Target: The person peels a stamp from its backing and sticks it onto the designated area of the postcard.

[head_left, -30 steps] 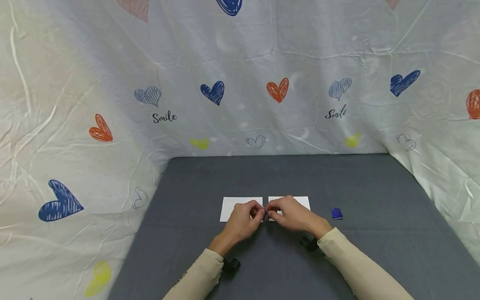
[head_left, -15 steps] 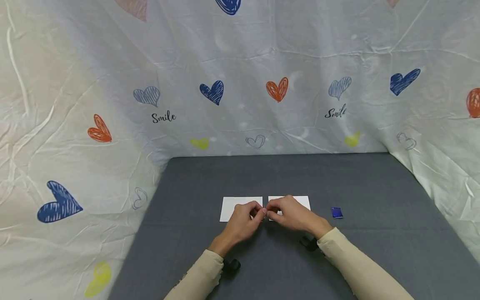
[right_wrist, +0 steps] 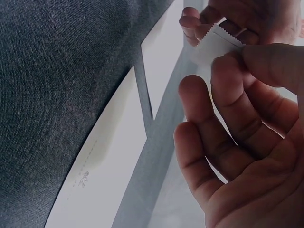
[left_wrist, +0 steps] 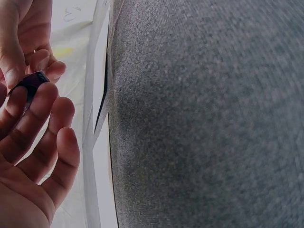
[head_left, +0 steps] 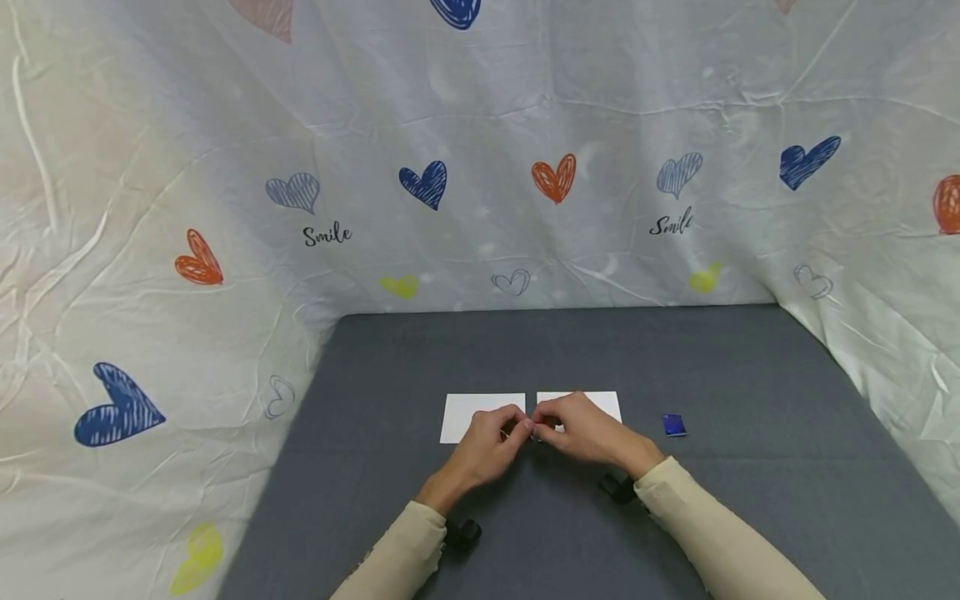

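Observation:
A small flat packet with saw-toothed edges is held up between both hands. Its pale face point(right_wrist: 213, 47) shows in the right wrist view, its dark purple face point(left_wrist: 34, 81) in the left wrist view. My left hand point(head_left: 486, 443) pinches one side of it with thumb and fingertips. From the other side, the thumb and index finger of my right hand point(head_left: 583, 427) grip its edge. In the head view the fingertips meet and mostly hide the packet. The other fingers of both hands are loosely bent.
Behind the hands, a left white card point(head_left: 461, 417) and a right white card point(head_left: 603, 403) lie side by side on the grey tabletop point(head_left: 570, 350). A small blue packet point(head_left: 674, 425) lies to the right. A heart-printed curtain point(head_left: 480, 242) hangs beyond.
Both hands stay in nearly the same place. The fingertips shift slightly, and the dark bit of packet seen between them a second ago is now mostly covered.

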Demonstrator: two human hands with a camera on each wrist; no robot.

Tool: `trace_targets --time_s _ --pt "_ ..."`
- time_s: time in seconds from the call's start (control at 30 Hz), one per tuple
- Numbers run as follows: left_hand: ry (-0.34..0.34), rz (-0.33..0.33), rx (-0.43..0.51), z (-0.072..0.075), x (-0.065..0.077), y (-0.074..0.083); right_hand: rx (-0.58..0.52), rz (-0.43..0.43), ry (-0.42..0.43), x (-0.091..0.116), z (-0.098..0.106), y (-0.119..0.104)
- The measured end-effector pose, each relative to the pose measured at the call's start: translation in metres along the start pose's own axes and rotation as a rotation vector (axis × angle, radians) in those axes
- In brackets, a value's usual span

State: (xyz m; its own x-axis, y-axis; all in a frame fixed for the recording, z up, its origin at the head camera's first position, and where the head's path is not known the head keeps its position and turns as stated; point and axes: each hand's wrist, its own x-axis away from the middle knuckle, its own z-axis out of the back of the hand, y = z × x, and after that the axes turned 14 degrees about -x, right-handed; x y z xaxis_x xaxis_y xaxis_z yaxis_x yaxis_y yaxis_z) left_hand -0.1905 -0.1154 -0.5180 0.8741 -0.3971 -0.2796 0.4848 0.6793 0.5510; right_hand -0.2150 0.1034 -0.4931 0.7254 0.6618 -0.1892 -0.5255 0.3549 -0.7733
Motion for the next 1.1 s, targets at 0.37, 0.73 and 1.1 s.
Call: trace_targets --time_s 0.37,0.73,1.1 --pt "0.02 -0.032 0.033 0.0 0.0014 -0.0015 0.0 0.003 0.015 0.0014 0.0011 -0.0001" --pt "0.002 -0.014 0.045 0.0008 0.002 -0.0013 -0.004 -0.004 0.008 0.0022 0.0003 0.0012" --pt "0.005 -0.022 0.022 0.0007 0.0021 -0.0009 0.008 0.011 0.002 0.0022 -0.0002 0.0001"
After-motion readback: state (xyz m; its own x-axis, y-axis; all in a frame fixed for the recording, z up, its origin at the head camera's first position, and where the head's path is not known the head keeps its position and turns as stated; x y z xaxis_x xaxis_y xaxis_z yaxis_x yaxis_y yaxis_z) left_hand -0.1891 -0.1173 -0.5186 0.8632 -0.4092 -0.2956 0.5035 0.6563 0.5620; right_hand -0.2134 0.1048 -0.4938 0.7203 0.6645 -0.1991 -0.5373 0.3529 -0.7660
